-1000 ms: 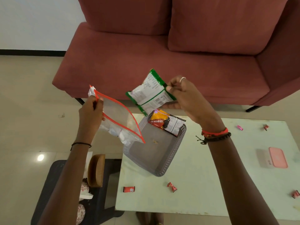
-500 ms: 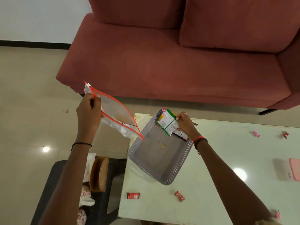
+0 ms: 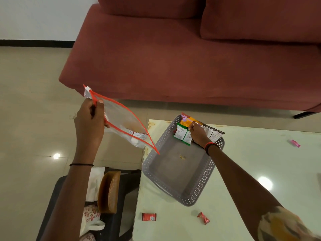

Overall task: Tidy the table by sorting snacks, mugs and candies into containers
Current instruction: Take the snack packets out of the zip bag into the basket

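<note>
My left hand (image 3: 89,120) grips the top corner of a clear zip pouch with orange edging (image 3: 121,120), held up in the air left of the table; something white lies inside it. My right hand (image 3: 198,133) reaches into the far end of a grey perforated basket (image 3: 205,183) and pinches a green-and-white snack packet (image 3: 182,134). That packet lies against an orange snack packet (image 3: 186,121) and a white-and-black packet (image 3: 214,133) in the basket. A small crumb lies on the basket floor.
Wrapped candies lie loose on the pale green table (image 3: 260,171): two red candies (image 3: 149,216) (image 3: 203,217) near the front, a pink candy (image 3: 295,143) at the right. A dark low stool (image 3: 121,221) at the lower left holds a brown wooden lid (image 3: 108,192) and patterned mugs (image 3: 91,218). A red sofa (image 3: 173,58) stands behind.
My right hand has carried the green-and-white packet down from mid-air into the far end of the basket. My left hand has kept the pouch raised.
</note>
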`<state>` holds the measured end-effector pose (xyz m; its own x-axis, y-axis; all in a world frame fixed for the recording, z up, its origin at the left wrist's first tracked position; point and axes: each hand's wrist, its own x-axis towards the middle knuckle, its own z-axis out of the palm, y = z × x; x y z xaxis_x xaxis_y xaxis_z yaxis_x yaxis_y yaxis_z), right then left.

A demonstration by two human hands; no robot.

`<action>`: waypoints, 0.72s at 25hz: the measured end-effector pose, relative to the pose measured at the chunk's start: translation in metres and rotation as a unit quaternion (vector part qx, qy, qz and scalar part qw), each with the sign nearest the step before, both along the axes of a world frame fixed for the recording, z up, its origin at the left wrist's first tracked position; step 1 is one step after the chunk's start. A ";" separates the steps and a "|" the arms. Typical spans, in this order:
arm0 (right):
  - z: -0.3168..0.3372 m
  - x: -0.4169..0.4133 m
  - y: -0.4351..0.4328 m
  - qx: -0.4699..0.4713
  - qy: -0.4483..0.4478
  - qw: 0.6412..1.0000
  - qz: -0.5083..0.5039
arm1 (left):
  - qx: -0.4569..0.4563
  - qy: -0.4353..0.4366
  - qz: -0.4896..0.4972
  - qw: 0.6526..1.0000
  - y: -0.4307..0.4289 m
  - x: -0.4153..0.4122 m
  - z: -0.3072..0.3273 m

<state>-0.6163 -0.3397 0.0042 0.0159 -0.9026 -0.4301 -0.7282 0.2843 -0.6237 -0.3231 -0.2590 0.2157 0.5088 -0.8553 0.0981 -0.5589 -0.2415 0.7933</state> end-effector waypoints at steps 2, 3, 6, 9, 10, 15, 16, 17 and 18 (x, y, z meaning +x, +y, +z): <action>-0.004 0.002 -0.007 -0.039 0.041 0.998 0.009 | 0.001 0.007 -0.002 1.000 -0.001 0.002 -0.004; -0.006 0.001 -0.009 -0.056 0.070 0.996 0.013 | 0.002 0.011 -0.002 1.000 -0.001 0.002 -0.005; -0.008 0.000 -0.010 -0.083 0.151 0.985 0.026 | 0.005 0.015 0.001 1.000 -0.002 0.004 -0.007; -0.014 -0.003 -0.008 -0.084 0.178 0.980 0.024 | 0.013 0.013 0.004 1.000 -0.001 0.006 -0.009; -0.016 -0.005 -0.008 -0.080 0.171 0.982 0.018 | 0.016 0.010 0.003 1.000 -0.001 0.006 -0.010; -0.021 -0.008 -0.006 -0.088 0.124 0.988 -0.031 | 0.022 0.009 0.001 1.000 0.001 0.003 -0.014; -0.021 -0.007 -0.005 -0.089 0.120 0.988 -0.037 | 0.023 0.008 -0.001 1.000 0.001 0.002 -0.014; -0.021 -0.007 -0.005 -0.088 0.117 0.988 -0.040 | 0.024 0.007 -0.002 1.000 0.001 0.002 -0.015; -0.021 -0.006 -0.005 -0.085 0.116 0.989 -0.042 | 0.024 0.005 -0.003 1.000 0.002 0.001 -0.015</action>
<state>-0.6224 -0.3443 -0.0167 -0.1437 -0.9564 -0.2543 -0.8358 0.2549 -0.4863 -0.3218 -0.2572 0.2003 0.5040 -0.8622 0.0512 -0.5520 -0.2760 0.7868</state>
